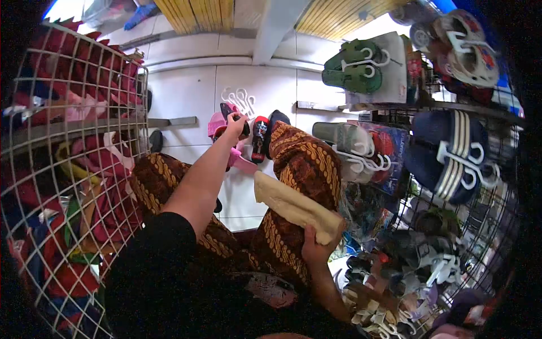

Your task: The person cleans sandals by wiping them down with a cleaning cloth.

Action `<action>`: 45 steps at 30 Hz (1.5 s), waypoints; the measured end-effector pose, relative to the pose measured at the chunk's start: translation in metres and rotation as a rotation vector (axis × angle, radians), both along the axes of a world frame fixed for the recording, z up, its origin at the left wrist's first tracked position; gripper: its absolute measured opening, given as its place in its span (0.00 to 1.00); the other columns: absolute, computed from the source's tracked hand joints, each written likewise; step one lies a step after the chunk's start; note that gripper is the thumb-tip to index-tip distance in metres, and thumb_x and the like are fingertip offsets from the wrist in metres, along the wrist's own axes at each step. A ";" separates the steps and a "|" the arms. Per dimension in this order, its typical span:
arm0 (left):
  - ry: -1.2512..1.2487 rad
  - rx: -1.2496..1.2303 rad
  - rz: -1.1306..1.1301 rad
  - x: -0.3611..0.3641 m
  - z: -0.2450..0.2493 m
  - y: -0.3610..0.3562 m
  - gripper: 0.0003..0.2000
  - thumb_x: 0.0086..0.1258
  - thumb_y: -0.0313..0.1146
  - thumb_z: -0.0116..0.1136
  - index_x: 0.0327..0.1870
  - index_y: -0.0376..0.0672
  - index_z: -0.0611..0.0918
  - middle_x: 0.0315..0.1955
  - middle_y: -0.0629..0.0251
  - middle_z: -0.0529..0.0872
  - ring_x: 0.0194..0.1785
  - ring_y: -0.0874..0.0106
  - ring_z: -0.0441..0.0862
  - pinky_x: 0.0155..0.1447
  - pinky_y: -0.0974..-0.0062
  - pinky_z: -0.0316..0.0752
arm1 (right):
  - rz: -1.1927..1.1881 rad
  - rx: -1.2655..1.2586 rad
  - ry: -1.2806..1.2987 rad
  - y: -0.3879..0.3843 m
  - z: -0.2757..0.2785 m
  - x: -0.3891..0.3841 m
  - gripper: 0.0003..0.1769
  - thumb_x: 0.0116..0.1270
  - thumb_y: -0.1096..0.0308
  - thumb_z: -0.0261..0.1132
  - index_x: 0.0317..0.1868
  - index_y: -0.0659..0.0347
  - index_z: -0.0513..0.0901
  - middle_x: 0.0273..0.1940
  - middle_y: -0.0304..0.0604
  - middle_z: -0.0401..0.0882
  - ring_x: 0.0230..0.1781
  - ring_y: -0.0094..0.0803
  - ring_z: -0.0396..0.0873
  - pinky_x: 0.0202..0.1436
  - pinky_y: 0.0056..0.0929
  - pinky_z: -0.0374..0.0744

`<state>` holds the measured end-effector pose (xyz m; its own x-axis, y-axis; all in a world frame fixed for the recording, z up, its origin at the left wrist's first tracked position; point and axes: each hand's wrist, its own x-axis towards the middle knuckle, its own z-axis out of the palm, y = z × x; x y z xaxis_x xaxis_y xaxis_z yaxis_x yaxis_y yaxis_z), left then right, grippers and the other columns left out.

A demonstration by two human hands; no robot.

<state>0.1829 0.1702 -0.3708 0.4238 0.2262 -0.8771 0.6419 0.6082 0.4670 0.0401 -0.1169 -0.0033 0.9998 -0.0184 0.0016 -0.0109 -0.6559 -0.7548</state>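
Observation:
My left hand (237, 127) reaches forward over the floor, its fingers closed on a dark sandal (246, 130). Under and beside it are pink sandals (243, 162) in a small heap. A black and red sandal (259, 138) stands just right of this hand, with another dark sandal (278, 117) partly behind my knee. White plastic shoe hangers (241, 101) lie beyond the heap. My right hand (317, 247) grips one end of a folded cream cloth (293, 206), which rests across my patterned trouser leg (307, 152).
On my left stands a wire rack (84, 121) full of red and pink footwear. To the right, a mesh rack carries green sandals (361, 66), navy striped slides (451, 155) and many more pairs. Ahead, a white pillar (276, 31) rises from the tiled floor (186, 93).

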 end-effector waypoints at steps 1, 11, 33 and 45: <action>0.000 -0.064 0.043 0.005 0.014 0.004 0.32 0.60 0.38 0.68 0.62 0.67 0.62 0.48 0.62 0.75 0.43 0.64 0.79 0.33 0.56 0.82 | -0.026 0.076 0.086 -0.002 -0.003 -0.001 0.34 0.53 0.60 0.77 0.56 0.64 0.72 0.51 0.49 0.72 0.53 0.46 0.71 0.61 0.44 0.69; -0.603 0.644 -0.098 -0.011 0.144 0.007 0.48 0.60 0.23 0.63 0.78 0.53 0.47 0.61 0.51 0.71 0.51 0.61 0.77 0.50 0.69 0.79 | 0.042 -0.052 -0.033 0.006 0.021 0.003 0.34 0.59 0.55 0.75 0.58 0.65 0.71 0.51 0.55 0.72 0.54 0.53 0.70 0.59 0.51 0.68; -0.939 -0.246 -0.007 -0.183 0.344 -0.018 0.33 0.66 0.23 0.47 0.75 0.42 0.58 0.61 0.57 0.75 0.58 0.61 0.79 0.56 0.61 0.82 | 0.833 1.854 1.185 0.083 0.027 0.063 0.26 0.71 0.44 0.51 0.39 0.62 0.78 0.17 0.34 0.63 0.16 0.26 0.58 0.22 0.28 0.61; -0.935 0.038 -0.326 -0.168 0.305 -0.021 0.35 0.71 0.24 0.58 0.77 0.44 0.54 0.62 0.63 0.74 0.65 0.71 0.71 0.64 0.72 0.72 | 0.298 0.889 1.194 0.125 0.011 0.051 0.26 0.76 0.42 0.52 0.29 0.55 0.74 0.13 0.30 0.59 0.13 0.20 0.56 0.17 0.24 0.57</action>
<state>0.0145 0.1490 -0.0658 0.9883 -0.0034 -0.1524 0.1382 0.4414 0.8866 0.0906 0.0082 0.0077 0.3742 0.6200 -0.6896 -0.8366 -0.0951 -0.5395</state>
